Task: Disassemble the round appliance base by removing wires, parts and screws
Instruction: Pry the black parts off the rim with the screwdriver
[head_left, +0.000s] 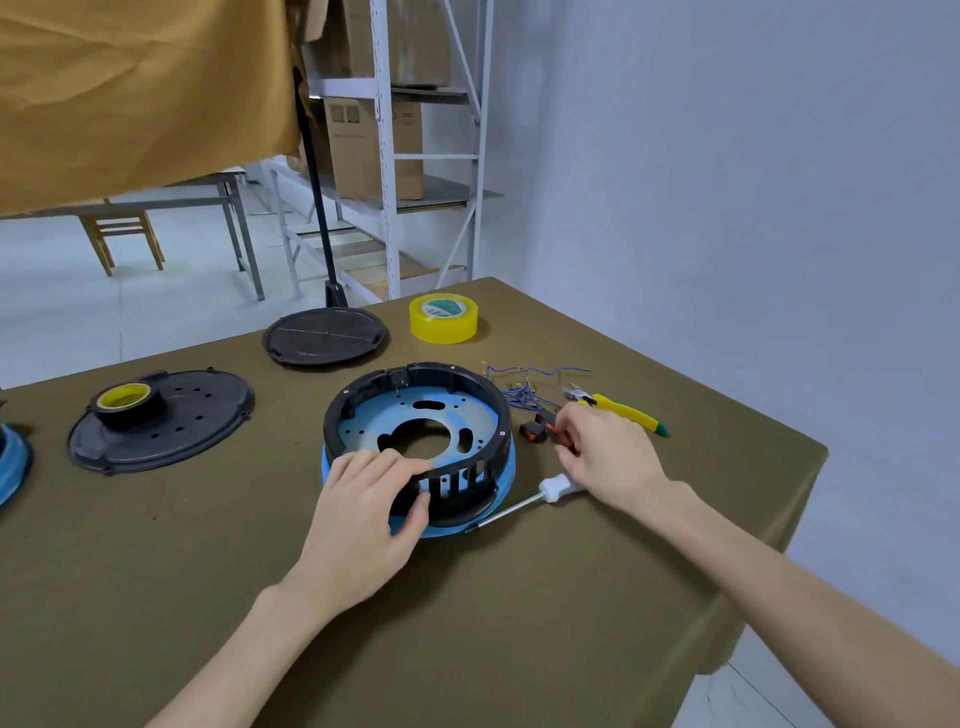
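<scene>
The round appliance base (467, 410), a black ring over a blue plate, sits mid-table. My left hand (363, 509) grips its near rim, fingers over the top edge and thumb against the slotted wall. My right hand (602, 457) hovers to the right of the base, fingers curled around a small red-and-black part (535, 428) on the table. Loose blue wires (524, 384) lie beyond it. A white-handled screwdriver (519, 503) lies partly under my right hand, its shaft pointing at the base.
Yellow-handled cutters (623, 410) lie right of the wires. A yellow tape roll (443, 318) and a black round cover (325, 336) sit at the back. Another black cover (197, 421) at left carries a black tape roll (127, 402). The table edge runs along the right.
</scene>
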